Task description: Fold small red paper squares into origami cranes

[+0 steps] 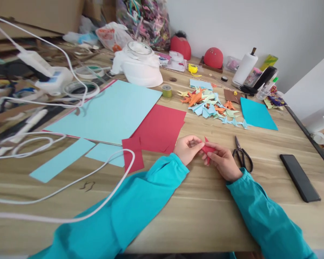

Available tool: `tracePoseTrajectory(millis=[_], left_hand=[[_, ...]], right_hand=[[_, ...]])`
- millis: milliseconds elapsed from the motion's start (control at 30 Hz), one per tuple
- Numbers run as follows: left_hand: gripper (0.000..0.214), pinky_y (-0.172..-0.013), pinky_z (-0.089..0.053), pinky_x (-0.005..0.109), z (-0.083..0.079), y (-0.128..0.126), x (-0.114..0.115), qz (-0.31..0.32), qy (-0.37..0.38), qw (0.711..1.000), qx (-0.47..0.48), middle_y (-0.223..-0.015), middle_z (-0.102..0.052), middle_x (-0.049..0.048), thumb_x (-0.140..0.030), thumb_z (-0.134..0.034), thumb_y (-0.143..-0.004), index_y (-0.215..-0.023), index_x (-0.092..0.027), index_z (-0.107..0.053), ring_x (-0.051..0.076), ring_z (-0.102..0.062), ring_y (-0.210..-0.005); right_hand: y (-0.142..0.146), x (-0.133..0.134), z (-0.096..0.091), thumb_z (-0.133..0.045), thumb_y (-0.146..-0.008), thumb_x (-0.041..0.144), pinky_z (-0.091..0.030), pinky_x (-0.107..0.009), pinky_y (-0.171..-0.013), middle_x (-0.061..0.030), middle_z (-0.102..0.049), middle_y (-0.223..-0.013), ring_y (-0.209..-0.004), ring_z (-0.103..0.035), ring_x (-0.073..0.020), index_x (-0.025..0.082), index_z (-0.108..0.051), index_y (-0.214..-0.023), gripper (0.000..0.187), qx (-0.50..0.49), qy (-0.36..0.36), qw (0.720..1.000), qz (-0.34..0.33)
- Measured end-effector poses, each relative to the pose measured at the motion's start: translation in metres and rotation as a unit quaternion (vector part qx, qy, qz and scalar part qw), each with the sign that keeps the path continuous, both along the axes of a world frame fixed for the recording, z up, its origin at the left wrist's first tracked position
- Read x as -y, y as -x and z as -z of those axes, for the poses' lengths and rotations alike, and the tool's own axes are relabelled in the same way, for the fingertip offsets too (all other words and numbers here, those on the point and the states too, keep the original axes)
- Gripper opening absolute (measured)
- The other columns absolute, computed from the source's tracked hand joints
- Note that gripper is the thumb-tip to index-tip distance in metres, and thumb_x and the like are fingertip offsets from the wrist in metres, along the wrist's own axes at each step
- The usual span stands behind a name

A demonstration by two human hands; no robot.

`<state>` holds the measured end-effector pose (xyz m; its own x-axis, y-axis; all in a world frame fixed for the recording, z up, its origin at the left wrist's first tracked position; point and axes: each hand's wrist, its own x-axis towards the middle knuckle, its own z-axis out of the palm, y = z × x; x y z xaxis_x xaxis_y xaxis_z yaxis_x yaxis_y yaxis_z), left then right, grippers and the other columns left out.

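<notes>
A small folded piece of red paper (207, 149) is pinched between both hands just above the wooden table (199, 212). My left hand (187, 148) grips its left end with thumb and fingers. My right hand (223, 161) holds its right side from below. Both arms wear teal sleeves. Black scissors (242, 154) lie on the table just right of my right hand. A large red paper sheet (159, 127) lies just left of my left hand.
A big light blue sheet (108, 111) and blue strips (61, 160) lie to the left. A pile of folded paper shapes (209, 106), a teal sheet (256, 114) and a black phone (299, 177) sit beyond and right. White cables (70, 187) cross the left.
</notes>
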<state>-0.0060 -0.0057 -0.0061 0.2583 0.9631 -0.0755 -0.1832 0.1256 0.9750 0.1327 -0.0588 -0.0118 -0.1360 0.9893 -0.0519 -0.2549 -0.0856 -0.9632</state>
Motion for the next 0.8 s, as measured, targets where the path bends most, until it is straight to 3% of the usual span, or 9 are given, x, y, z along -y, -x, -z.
tracePoseTrajectory(millis=[800], left_hand=[[0.021,-0.047,-0.048,0.023,0.0007,0.0,0.0021,0.032,0.018,0.999,0.004,-0.048,-0.06,-0.0011,-0.026,-0.071,-0.06,-0.065,-0.013,-0.055,0.011,-0.058,-0.044]], right_hand=[[0.0008,0.0012,0.0011,-0.066,-0.075,0.023,-0.046,-0.027,-0.057,-0.0051,-0.069,-0.077,-0.062,-0.06,-0.0124,0.016,-0.063,-0.101,0.027,-0.02,0.006,1.0,0.014]])
